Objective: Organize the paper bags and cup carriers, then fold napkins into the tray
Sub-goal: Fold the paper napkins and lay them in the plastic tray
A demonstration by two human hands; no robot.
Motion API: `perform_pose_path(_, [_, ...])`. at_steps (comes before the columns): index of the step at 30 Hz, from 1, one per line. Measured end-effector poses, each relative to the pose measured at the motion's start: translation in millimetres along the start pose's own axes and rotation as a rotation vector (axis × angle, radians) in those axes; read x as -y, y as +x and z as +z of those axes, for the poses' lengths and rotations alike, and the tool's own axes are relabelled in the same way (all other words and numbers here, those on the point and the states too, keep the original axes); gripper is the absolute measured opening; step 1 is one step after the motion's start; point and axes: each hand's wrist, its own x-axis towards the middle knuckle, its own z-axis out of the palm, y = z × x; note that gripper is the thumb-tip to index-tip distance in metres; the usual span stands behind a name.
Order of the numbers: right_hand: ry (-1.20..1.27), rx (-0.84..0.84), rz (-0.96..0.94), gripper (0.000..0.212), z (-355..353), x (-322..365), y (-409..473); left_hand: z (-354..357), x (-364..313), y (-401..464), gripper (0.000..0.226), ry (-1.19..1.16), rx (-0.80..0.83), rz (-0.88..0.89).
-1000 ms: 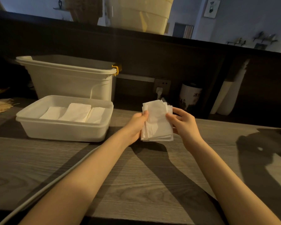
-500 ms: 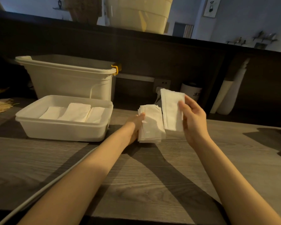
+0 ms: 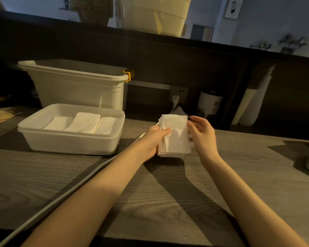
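three folded napkins [image 3: 84, 123] already lying side by side in the shallow white tray [image 3: 70, 146], left of centre on the desk [image 3: 150, 202]. one loose stack of napkins [image 3: 175, 138] held up above the desk, between both hands and just right of the tray. left hand [image 3: 152, 139] wrapped round the stack's left edge, thumb pressed over the front sheet. right hand [image 3: 202, 134] at the stack's right edge, fingertips pinching what looks like the top sheet; cannot tell whether only one ply is caught.

likely very light, soft and limp, so no strength needed, only care. thin tissue, probably quick to crease, tear or cling to the sheet beneath. best taken at a corner or free edge with fingertips, peeling sideways while the other hand clamps the rest. too broad a pinch probably lifts several at once. once freed, likely to droop, so better supported along an edge for folding.

grey wood-grain desk, flat and matt, with long arm shadows from low, warm light. pale cable [image 3: 64, 198] running diagonally across it toward a wall socket [image 3: 178, 92]. taller lidless white bin [image 3: 78, 86] with a yellow clip just behind the tray. brown paper stack [image 3: 0, 115] at the far left edge, possibly the paper bags. dark back panel behind, a printed cup [image 3: 210, 104] and pale rolled items [image 3: 251, 102] in the recess to the right. dim bluish room beyond, with a framed picture [image 3: 233, 8] on the wall.
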Motion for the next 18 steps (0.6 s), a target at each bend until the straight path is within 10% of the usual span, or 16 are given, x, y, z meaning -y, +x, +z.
perform_pose_path(10, [0.001, 0.480, 0.093, 0.052, 10, 7, -16, 6, 5, 3, 0.034, -0.044, -0.145, -0.008])
perform_pose_path(18, [-0.086, 0.350, 0.025, 0.048, 8, -1, -3, 0, 1, 4, 0.038, 0.016, -0.210, 0.122])
